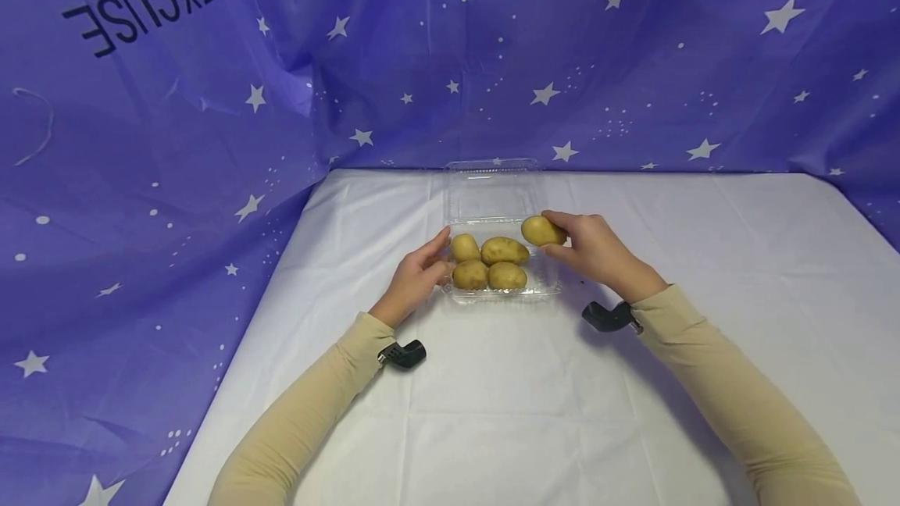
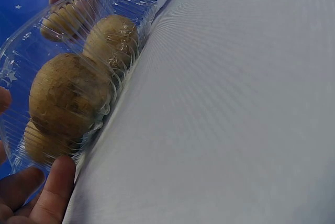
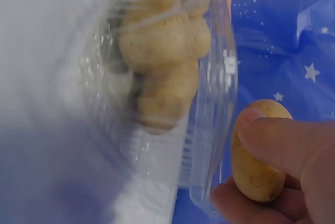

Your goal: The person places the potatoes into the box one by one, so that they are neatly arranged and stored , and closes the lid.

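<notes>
A clear plastic clamshell container (image 1: 544, 276) stands on the table with its lid (image 1: 492, 190) folded back. Several yellow-brown potatoes lie inside, among them a longish one (image 1: 505, 251) at the back and a rounder one (image 2: 68, 96) near the front. My right hand (image 1: 594, 247) pinches another potato (image 3: 259, 156) between thumb and fingers, raised at the container's right side. Against the container's left wall, my left hand (image 1: 416, 278) rests with its fingers spread and touching the plastic. In the left wrist view, its fingertips (image 2: 60, 182) meet the container's lower corner.
A white cloth (image 1: 492, 412) covers the table. Behind it and on the left hangs a purple-blue sheet (image 1: 436, 45) with white stars. Each sleeve cuff carries a small black device, one on the left wrist (image 1: 404, 354) and one on the right wrist (image 1: 606, 317).
</notes>
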